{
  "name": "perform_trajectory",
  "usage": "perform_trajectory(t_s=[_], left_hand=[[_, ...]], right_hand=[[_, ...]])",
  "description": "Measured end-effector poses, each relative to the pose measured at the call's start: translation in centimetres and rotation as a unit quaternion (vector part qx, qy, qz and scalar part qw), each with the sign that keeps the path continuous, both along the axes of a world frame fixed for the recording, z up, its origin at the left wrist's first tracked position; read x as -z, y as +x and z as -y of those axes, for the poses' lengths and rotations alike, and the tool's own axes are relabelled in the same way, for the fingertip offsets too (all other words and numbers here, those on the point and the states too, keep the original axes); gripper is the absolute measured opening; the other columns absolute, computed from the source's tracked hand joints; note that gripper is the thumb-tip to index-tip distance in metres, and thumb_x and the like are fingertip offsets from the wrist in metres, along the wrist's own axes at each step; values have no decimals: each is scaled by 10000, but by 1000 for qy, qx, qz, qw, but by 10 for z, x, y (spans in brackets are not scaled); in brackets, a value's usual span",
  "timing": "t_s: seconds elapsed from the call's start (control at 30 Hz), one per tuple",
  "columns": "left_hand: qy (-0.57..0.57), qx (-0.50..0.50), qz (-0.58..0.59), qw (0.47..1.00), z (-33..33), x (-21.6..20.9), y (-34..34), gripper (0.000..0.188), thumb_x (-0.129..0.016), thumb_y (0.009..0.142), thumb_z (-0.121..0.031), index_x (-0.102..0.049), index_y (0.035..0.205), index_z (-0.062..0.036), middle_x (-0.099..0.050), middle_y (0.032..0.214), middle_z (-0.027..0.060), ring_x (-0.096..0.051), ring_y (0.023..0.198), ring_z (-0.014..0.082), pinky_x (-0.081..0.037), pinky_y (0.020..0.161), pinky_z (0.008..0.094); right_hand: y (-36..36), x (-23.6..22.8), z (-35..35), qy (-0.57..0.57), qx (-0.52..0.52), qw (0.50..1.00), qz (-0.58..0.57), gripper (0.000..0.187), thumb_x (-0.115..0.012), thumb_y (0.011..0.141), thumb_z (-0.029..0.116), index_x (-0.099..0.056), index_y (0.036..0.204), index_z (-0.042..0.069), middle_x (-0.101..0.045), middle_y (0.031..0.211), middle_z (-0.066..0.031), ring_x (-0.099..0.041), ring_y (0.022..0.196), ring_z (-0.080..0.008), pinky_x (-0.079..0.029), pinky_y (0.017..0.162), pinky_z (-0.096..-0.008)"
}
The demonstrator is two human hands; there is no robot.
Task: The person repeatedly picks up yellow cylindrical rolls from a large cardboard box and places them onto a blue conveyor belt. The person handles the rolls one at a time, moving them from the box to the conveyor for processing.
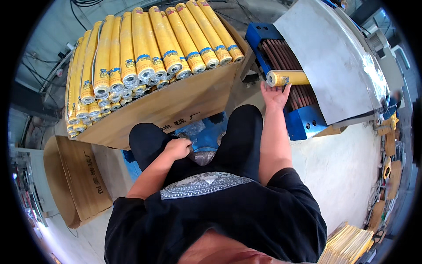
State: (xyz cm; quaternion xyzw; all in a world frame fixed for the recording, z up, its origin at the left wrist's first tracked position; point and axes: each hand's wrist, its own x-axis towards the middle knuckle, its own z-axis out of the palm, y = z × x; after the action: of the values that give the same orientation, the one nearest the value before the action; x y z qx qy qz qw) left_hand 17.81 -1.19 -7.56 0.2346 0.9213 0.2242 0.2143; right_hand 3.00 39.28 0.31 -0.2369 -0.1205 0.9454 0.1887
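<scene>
A yellow printed roll in clear film (295,78) lies on the brown rollers (300,96) of a blue-framed conveyor at the right, its far part hidden under a grey sheet. My right hand (276,96) is palm up at the roll's near end, fingers apart and thumb spread, touching its underside without closing round it. On my left thigh rests my left hand (178,148), fingers curled in, with nothing visible in them. A large cardboard box (176,99) in front of me holds many similar yellow rolls (145,48), stacked in layers with their ends toward me.
The large grey sheet (334,53) slopes over the conveyor, between blue end frames (303,122). Between my legs is a blue surface (204,127) with crumpled clear film. A folded cardboard box (81,180) stands at the left. Yellowish flat sheets (347,244) are stacked at lower right.
</scene>
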Motion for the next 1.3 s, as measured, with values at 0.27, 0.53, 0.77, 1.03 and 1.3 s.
perform_trajectory(t_s=[0.27,0.53,0.77,1.03,1.3], left_hand=[[-33,-116,158,980,-7,42,-13,463,-597,761,-194,-587,1207,-70,-643,1106,161,-613,1021,312,-479,875,381],[-44,-89,220,970,-15,48,-19,469,-576,785,-213,-571,1240,-100,-602,1201,160,-569,1121,316,-453,932,380],[30,-115,216,969,-8,49,-23,449,-579,758,-205,-607,1193,-103,-615,1168,166,-588,1074,328,-463,906,400],[12,-113,191,975,-7,42,-23,435,-560,786,-244,-603,1197,-108,-617,1165,164,-568,1100,336,-446,917,422],[11,-110,214,970,-4,34,-22,466,-575,781,-240,-582,1222,-88,-614,1181,158,-577,1102,317,-454,924,392]], right_hand=[[-1,-27,79,-8,-132,988,-77,242,-523,902,177,-509,1113,59,-586,1030,-111,-569,943,-287,-473,844,-488],[61,-22,175,248,-342,891,-166,494,-621,783,63,-440,1238,6,-564,1087,-107,-576,985,-233,-494,867,-383],[-85,-57,197,593,-340,728,-56,636,-675,771,89,-368,1316,-23,-561,1111,-133,-583,969,-228,-494,825,-324],[-101,-47,247,896,-319,301,-71,846,-703,730,203,-275,1453,111,-153,1520,-197,-269,1364,-338,-289,1111,-394],[-61,-22,226,891,-235,368,-124,865,-723,710,184,-278,1437,42,-238,1492,-197,-255,1368,-359,-240,1120,-422]])
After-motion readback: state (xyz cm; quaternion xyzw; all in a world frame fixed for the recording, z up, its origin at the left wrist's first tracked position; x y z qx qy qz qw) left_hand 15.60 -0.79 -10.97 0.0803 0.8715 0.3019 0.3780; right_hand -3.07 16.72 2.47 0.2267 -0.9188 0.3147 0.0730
